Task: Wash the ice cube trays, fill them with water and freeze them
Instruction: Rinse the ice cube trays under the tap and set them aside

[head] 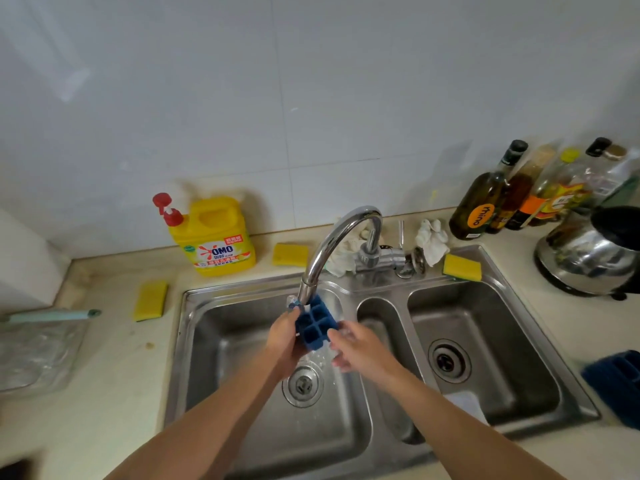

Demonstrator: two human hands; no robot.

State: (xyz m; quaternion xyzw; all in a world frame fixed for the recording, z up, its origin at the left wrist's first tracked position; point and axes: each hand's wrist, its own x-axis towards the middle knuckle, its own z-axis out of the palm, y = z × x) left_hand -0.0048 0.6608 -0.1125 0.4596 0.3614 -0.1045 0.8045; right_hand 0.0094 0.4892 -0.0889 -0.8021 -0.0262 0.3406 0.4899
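While the left hand (282,336) is gripping the blue ice cube tray (317,325) with curled fingers, the right hand (351,348) is resting beside it, fingers loose and spread. They are hanging over the left bowl of the shiny steel sink (207,358). Water is running from the bent silver tap (332,244) onto the tray's square cups. Farther back, a yellow soap jug (214,237) is standing.

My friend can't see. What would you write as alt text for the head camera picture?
A person's left hand holds a small blue ice cube tray under a curved metal tap, over the left basin of a double steel sink, with the right hand beside it. A yellow detergent bottle and yellow sponges sit on the counter behind.
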